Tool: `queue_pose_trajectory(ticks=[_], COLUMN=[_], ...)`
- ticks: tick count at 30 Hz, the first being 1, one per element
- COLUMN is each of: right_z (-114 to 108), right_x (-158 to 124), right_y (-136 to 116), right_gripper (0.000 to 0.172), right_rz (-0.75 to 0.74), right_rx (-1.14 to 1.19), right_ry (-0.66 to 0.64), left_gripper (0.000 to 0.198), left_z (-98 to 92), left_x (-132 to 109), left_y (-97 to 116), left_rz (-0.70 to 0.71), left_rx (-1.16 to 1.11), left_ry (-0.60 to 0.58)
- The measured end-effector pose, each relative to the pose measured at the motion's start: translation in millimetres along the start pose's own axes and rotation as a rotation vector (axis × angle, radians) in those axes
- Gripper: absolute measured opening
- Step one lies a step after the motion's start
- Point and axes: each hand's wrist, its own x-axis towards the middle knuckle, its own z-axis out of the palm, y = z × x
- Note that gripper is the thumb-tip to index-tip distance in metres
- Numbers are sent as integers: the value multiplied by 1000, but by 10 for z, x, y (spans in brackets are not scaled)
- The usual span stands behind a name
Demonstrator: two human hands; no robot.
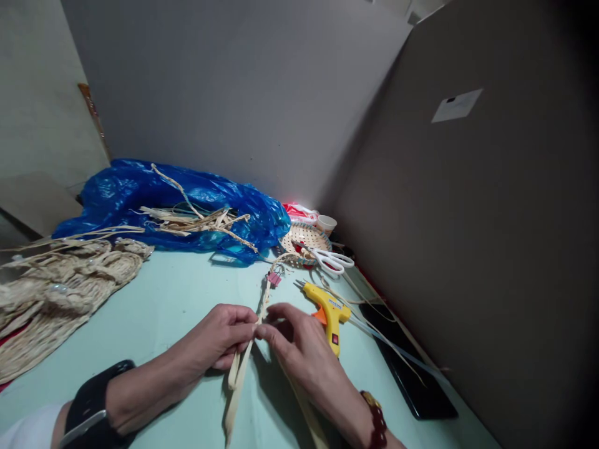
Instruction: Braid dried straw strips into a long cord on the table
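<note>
A narrow braid of pale dried plant strips (266, 296) runs toward me from a pink binder clip (274, 278) at its far end. My left hand (234, 333) is closed, pinching the braid from the left. From the right, my right hand (299, 343) pinches it at the same spot, thumb and forefinger close to the left fingertips. Loose strip ends (238, 386) hang down below my left fingers, and another long strip (306, 415) passes under my right hand. The exact crossing of the strips is hidden by my fingers.
A yellow glue gun (334, 312) lies just right of my right hand. Behind it are white-handled scissors (332, 260), a woven basket (306, 236) and a paper cup (326, 223). A blue plastic bag (112, 193), woven pieces (84, 293) and a black tablet-like slab (412, 374) surround the workspace.
</note>
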Motion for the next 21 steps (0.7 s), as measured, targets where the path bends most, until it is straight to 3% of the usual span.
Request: queue_pose_trajectory(ticks=[2, 4, 8, 10, 18, 21], right_z=[15, 33, 58, 71, 136, 138], right_x=[42, 73, 120, 134, 83, 78], right_y=[51, 96, 150, 155, 67, 90], right_gripper=[20, 21, 21, 21, 16, 16], right_rz=[37, 65, 157, 202, 140, 164], right_rx=[199, 315, 374, 413, 161, 306], right_ry=[-187, -232, -145, -114, 75, 40], left_gripper=[23, 23, 27, 30, 32, 31], left_z=[-3, -1, 34, 50, 134, 246], left_x=[-4, -10, -56, -91, -243, -281], left_y=[12, 17, 26, 46, 128, 13], left_rz=[-5, 51, 249, 284, 286, 342], left_rx=[59, 214, 689, 835, 982, 1040], left_ry=[-19, 5, 153, 179, 274, 264])
